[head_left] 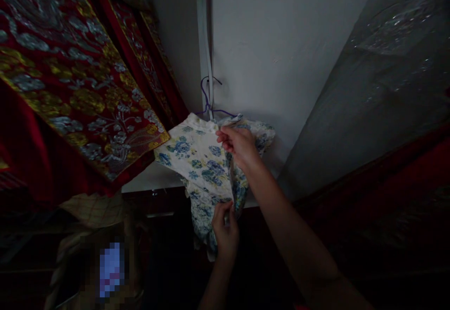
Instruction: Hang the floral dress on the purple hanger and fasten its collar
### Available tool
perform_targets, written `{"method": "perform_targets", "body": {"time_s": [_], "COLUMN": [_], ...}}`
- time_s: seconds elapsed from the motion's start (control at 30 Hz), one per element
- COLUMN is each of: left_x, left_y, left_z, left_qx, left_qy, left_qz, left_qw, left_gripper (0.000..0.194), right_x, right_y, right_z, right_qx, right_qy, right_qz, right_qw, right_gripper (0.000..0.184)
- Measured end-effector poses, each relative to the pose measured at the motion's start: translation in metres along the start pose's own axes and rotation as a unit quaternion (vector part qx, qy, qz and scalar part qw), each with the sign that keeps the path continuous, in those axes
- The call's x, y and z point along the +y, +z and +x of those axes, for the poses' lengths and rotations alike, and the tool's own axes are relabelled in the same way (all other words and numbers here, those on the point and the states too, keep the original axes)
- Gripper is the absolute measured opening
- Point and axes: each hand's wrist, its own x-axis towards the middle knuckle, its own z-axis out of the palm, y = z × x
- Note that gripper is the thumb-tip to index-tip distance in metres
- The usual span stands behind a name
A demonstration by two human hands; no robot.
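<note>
A white short-sleeved blouse (197,155) with blue and green flowers hangs from a thin purple hanger (207,101) against the wall. My right hand (239,145) is near its collar, fingers pinched on the edge of the front opening. Lower down, my left hand (225,225) grips the same front edge between thumb and fingers. Between the two hands the edge runs almost straight down. The dim light hides the finer details of the fastening.
Red cloth embroidered in silver and gold (94,94) hangs close at the left. A pale vertical strip (206,29) runs down the wall above the hanger. Clear plastic sheeting (372,66) covers the right side. At lower left is a blurred-out lit screen (111,269).
</note>
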Motion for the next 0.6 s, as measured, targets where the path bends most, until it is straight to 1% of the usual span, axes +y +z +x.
{"method": "perform_targets", "body": {"time_s": [0.1,0.17,0.2,0.27,0.3,0.37,0.43,0.47,0.5,0.53,0.6], "left_x": [-0.001,0.003,0.008,0.026,0.038,0.067,0.094,0.106,0.115,0.122,0.130], "left_y": [-0.005,-0.012,-0.017,-0.027,-0.032,-0.041,-0.046,-0.047,-0.048,-0.047,-0.045], "left_z": [0.003,0.014,0.025,0.054,0.073,0.116,0.159,0.179,0.196,0.210,0.230], "left_qx": [-0.021,-0.039,-0.045,-0.042,-0.029,0.008,0.021,-0.001,-0.039,-0.088,-0.177], "left_qy": [0.004,0.011,0.018,0.047,0.077,0.162,0.245,0.272,0.288,0.295,0.277], "left_qz": [0.001,-0.001,-0.002,0.005,0.023,0.063,0.091,0.100,0.114,0.137,0.172], "left_qw": [1.000,0.999,0.999,0.998,0.996,0.985,0.965,0.957,0.950,0.941,0.929], "left_gripper": [0.020,0.019,0.019,0.019,0.019,0.020,0.029,0.035,0.037,0.034,0.023], "right_x": [0.010,0.017,0.019,0.022,0.022,0.022,0.022,0.022,0.022,0.022,0.022], "right_y": [-0.008,-0.015,-0.018,-0.022,-0.023,-0.023,-0.023,-0.023,-0.023,-0.024,-0.025], "right_z": [-0.009,-0.015,-0.017,-0.020,-0.021,-0.022,-0.022,-0.022,-0.022,-0.022,-0.021], "right_qx": [-0.008,-0.017,-0.023,-0.040,-0.050,-0.067,-0.075,-0.077,-0.077,-0.077,-0.073], "right_qy": [-0.011,-0.030,-0.043,-0.063,-0.070,-0.079,-0.083,-0.083,-0.084,-0.085,-0.094], "right_qz": [-0.011,-0.012,-0.016,-0.031,-0.040,-0.056,-0.063,-0.065,-0.065,-0.065,-0.067], "right_qw": [1.000,0.999,0.999,0.997,0.995,0.993,0.992,0.991,0.991,0.991,0.991], "right_gripper": [0.022,0.025,0.027,0.029,0.029,0.027,0.026,0.025,0.024,0.023,0.022]}}
